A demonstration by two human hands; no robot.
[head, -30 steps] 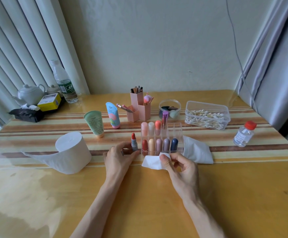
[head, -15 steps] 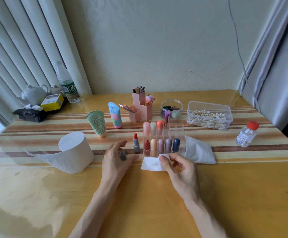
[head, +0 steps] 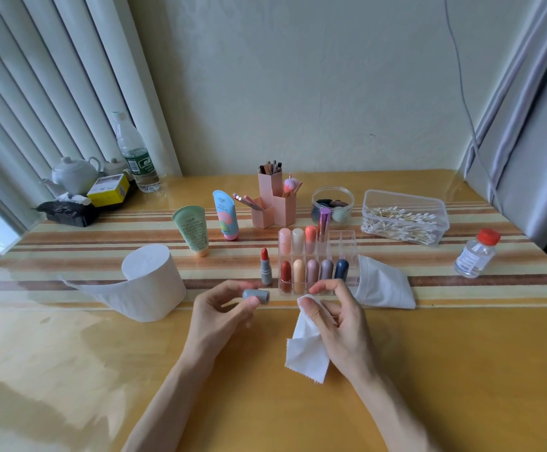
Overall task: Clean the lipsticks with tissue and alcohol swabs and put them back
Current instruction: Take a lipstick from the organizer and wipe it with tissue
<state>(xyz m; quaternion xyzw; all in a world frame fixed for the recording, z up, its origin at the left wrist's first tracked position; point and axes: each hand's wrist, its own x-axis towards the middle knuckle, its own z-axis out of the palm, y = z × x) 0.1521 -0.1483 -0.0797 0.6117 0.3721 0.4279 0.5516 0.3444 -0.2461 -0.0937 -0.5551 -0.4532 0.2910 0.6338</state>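
An uncapped red lipstick (head: 265, 267) in a grey tube stands upright on the table, just left of the clear organizer (head: 347, 243) that holds several capped lipsticks. My left hand (head: 223, 316) pinches the lipstick's grey cap (head: 256, 295) between thumb and fingers, in front of the lipstick. My right hand (head: 339, 324) grips a white piece of tissue (head: 308, 352) that hangs down over the table. A tissue roll (head: 150, 285) lies at the left with a strip unrolled. The swab box (head: 404, 216) and the alcohol bottle (head: 476, 252) with a red cap stand at the right.
A crumpled white tissue (head: 384, 285) lies right of the organizer. Two cream tubes (head: 194, 231), a pink brush holder (head: 273, 200) and a round jar (head: 332, 203) stand behind. A water bottle (head: 135, 154), teapot (head: 73, 172) and yellow box (head: 107, 190) sit far left.
My left hand let go of the standing lipstick and picked up its grey cap, lifting it off the table. My right hand raised the tissue, which now hangs from its fingers.
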